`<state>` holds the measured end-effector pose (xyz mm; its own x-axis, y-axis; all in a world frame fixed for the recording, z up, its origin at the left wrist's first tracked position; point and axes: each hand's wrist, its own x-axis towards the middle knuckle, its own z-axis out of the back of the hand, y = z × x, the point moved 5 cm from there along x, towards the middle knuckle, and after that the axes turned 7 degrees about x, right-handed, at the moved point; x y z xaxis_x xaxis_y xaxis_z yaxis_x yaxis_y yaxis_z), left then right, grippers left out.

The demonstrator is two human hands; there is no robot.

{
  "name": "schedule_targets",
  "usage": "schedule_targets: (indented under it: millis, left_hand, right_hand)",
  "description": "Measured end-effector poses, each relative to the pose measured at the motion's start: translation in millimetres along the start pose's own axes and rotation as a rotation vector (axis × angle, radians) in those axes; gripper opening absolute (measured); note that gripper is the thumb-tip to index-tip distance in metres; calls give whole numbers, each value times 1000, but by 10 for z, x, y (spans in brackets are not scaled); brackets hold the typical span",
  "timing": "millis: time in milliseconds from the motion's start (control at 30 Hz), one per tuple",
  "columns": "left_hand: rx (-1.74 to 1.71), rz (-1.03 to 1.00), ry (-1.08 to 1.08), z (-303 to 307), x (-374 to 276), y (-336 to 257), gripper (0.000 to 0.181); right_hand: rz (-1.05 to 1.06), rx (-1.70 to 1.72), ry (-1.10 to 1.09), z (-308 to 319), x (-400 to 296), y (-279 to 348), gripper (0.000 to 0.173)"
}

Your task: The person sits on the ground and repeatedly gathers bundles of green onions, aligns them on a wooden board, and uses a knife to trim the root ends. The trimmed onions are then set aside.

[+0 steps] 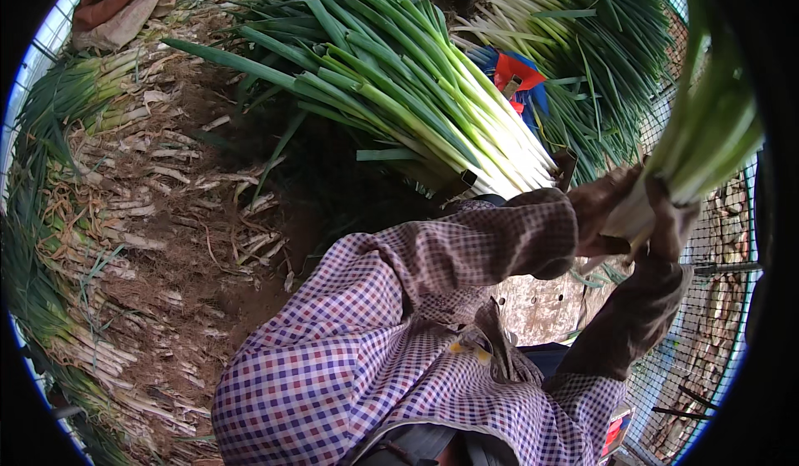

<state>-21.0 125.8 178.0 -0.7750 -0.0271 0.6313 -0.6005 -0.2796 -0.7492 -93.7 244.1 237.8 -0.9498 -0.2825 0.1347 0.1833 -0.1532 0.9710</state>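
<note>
At the right, a bunch of green onions (705, 116), blurred, stands tilted with its green leaves up. My left hand (602, 207) is closed about the lower white part of the bunch from its left side. My right hand (671, 219) grips the same bunch from the right, its fingers partly hidden. To the left of my hands lies a large heap of trimmed green onions (431, 98), its white ends towards my left sleeve and between metal brackets (565, 167).
Untrimmed onions with dry roots (156, 216) cover the ground at left. More cleaned onions (599, 48) are piled at the upper right, by a red and blue wrapper (518, 76). A cloth sack (118, 10) lies upper left. Wire mesh (718, 304) runs along the right.
</note>
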Motion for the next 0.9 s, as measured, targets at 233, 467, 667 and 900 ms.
schedule_targets:
  millis: [233, 467, 667, 900]
  left_hand:
    - [1132, 662, 565, 1505, -838, 1655, 36]
    - [1206, 804, 886, 1808, -601, 1505, 38]
    - [1491, 144, 606, 2267, -516, 1565, 14]
    - [2323, 437, -35, 4170, -358, 341, 31]
  right_hand:
    - [196, -793, 635, -1766, 798, -2357, 107]
    - [90, -694, 552, -1925, 667, -2224, 115]
    - [215, -578, 518, -1603, 748, -2368, 114]
    - [233, -541, 497, -1709, 611, -2268, 110]
